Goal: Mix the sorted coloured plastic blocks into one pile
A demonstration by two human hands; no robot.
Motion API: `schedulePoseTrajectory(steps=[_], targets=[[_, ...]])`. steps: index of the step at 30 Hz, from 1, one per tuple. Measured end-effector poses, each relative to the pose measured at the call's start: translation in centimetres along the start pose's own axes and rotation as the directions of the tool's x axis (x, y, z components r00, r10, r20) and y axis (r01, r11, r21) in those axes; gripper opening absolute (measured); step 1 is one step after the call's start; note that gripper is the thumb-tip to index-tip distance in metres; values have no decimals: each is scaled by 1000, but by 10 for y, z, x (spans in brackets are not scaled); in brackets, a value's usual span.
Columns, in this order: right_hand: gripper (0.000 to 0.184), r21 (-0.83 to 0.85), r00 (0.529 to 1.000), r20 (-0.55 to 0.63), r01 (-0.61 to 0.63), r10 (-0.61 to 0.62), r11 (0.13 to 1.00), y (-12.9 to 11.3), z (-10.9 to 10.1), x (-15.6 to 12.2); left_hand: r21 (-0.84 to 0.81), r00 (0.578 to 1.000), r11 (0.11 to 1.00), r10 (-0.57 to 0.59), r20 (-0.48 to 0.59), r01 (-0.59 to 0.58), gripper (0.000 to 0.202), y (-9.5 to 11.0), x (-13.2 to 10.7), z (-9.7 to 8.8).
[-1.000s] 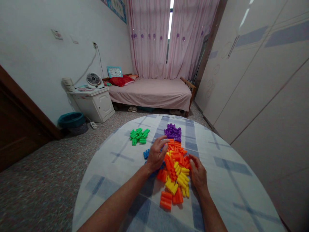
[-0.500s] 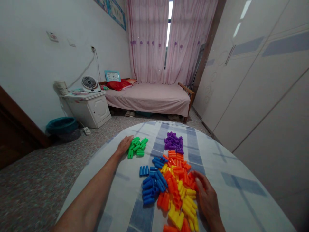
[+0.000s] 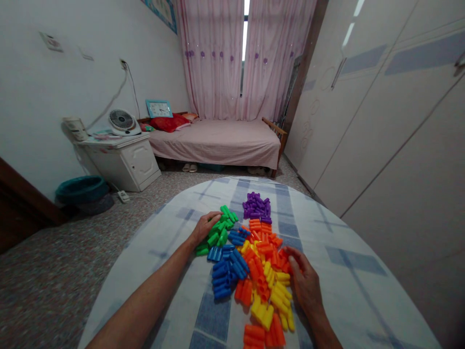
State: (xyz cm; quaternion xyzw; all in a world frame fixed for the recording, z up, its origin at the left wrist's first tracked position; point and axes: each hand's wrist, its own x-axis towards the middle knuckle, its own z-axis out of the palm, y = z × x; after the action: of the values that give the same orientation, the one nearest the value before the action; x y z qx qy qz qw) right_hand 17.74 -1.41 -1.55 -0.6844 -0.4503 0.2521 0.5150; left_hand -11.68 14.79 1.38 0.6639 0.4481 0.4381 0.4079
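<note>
Small plastic tube-like building pieces lie in coloured heaps on the table. With fingers stretched out, my left hand rests against the left side of the green pieces. My right hand is on the other side, its thumb and fingers apart and slightly bent, fingertips at the edge of the orange pieces. Between the hands lie blue pieces, now close to the green ones, and yellow pieces mixed with orange. Purple pieces form a heap at the far end.
A checked blue and white cloth covers the rounded table. Beyond it stand a bed, a white cabinet with a fan on top, and a teal bin. A tall wardrobe lines the right side.
My left hand has moved right and pushed the green pieces up against the blue ones. My right hand stays by the orange pieces. The whole view has shifted a little.
</note>
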Motion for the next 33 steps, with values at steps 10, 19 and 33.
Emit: schedulePoseTrajectory(steps=[10,19,33], targets=[[41,43,999,18,29,-29,999,-2,3,-3,-170,989,979,-98,112,116,41,49,-28,50],[36,85,998,1,64,-64,994,-2,3,-2,-93,891,957,288,350,-273,26,96,-49,86],[35,121,999,-10,39,-38,992,-4,4,-5,578,989,805,72,129,-134,46,-18,68,38]])
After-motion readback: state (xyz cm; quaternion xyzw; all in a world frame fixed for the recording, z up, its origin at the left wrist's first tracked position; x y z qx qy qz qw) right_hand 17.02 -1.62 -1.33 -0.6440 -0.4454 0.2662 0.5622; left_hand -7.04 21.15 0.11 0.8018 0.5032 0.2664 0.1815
